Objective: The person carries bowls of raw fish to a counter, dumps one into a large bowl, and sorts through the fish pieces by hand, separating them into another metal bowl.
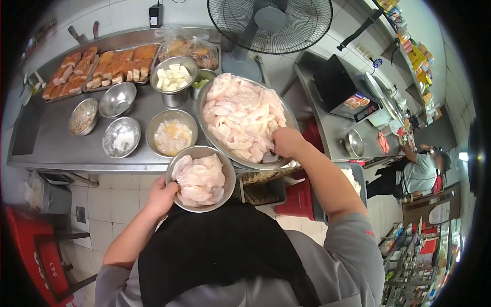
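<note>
"How far along?"

"Plenty left: the basin (292,118), upper centre, is heaped with raw meat (240,115). The bowl (230,176), centre, is already full"

"Hands?"

"Right hand (288,142) curls at the basin's edge, grasp unclear; left hand (161,197) grips the bowl's rim"

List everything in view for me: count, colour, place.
Metal table: one, grey, ahead
Large bowl: one, silver, table's near edge
Raw meat: two batches, pale pink, large and held bowls
Held bowl: one, silver, against left hand
Small bowls: at least six, silver, on table
Browned slabs: two trayfuls, orange-brown, table's far left
Fan: one, dark grey, behind large bowl
Microwave: one, black, right counter
Other person: one, light grey shirt, far right
Shelf goods: uncountable, mixed, upper right
Left hand: one, bare, gripping held bowl
Right hand: one, bare, at large bowl
</note>
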A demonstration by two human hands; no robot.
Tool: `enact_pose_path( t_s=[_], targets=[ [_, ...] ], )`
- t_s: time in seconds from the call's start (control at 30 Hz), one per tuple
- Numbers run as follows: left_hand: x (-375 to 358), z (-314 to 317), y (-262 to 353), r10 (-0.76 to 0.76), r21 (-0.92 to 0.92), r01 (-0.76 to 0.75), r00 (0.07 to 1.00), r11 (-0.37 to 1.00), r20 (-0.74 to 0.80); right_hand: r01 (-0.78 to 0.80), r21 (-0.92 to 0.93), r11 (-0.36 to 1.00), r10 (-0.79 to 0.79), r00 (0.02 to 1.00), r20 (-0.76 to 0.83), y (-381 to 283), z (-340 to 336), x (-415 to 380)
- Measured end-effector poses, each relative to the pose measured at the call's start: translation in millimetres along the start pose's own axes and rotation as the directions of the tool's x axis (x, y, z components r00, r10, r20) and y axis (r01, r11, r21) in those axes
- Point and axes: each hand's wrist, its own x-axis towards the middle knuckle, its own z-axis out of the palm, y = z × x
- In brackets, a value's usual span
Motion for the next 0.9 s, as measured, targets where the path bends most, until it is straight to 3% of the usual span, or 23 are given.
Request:
enact_pose_path(
  t_s=[0.23, 0.43, 0.5, 0.57, 0.6, 0.67, 0.77, 0.87, 0.9],
  targets=[
    [-2.4, -3.6, -3.1, 0.013, -0.048, -0.013, 1.0, 0.999, -0.011, 0.111, 0.018, 0.994, -0.11, 0.993, -0.033, 12.9, -6.7, -1.6],
    [0.3, -5.7, 0.2, 0.018, -0.018, -0.018, 0.999, 1.0, -0.041, 0.166, -0.13, 0.978, -0.157, 0.984, 0.081, 9.0, -42.3, -6.9],
    [3.4, -10.3, -4.7, -0.016, 0.074, 0.019, 0.999, 0.997, -0.05, 0.139, -0.061, 0.989, -0.135, 0.989, 0.066, 17.0, -56.6, -9.5],
    [1.6, -6.3, -3.9, 0.0, -0.018, 0.0, 1.0, 1.0, -0.029, 0.171, 0.024, 0.985, -0.172, 0.984, 0.04, 32.2, -66.5, -8.8],
    [2.0, -5.1, 0.1, 0.017, -0.04, -0.018, 1.0, 0.999, -0.02, 0.153, 0.24, 0.959, -0.175, 0.982, 0.074, 46.0, -71.1, -9.8],
    [4.1, -5.8, -1.6, 0.003, -0.052, -0.003, 1.0, 0.999, -0.01, 0.008, 0.569, 0.822, -0.155, 0.965, 0.21, 58.8, -79.9, -12.2],
    [4.3, -3.9, -0.3, 0.011, -0.076, -0.01, 1.0, 0.997, 0.004, -0.008, 0.792, 0.61, -0.225, 0.957, 0.183, 66.1, -72.0, -13.9],
    [0.8, -1.4, 5.7, 0.016, -0.042, -0.016, 1.0, 0.999, -0.003, 0.001, 0.793, 0.609, -0.236, 0.955, 0.18, 67.4, -66.8, -12.2],
    [-0.3, -1.1, 7.0, 0.014, -0.02, -0.015, 1.0, 1.0, -0.011, 0.062, 0.666, 0.743, -0.143, 0.987, 0.068, 65.6, -63.3, -11.6]
  ],
)
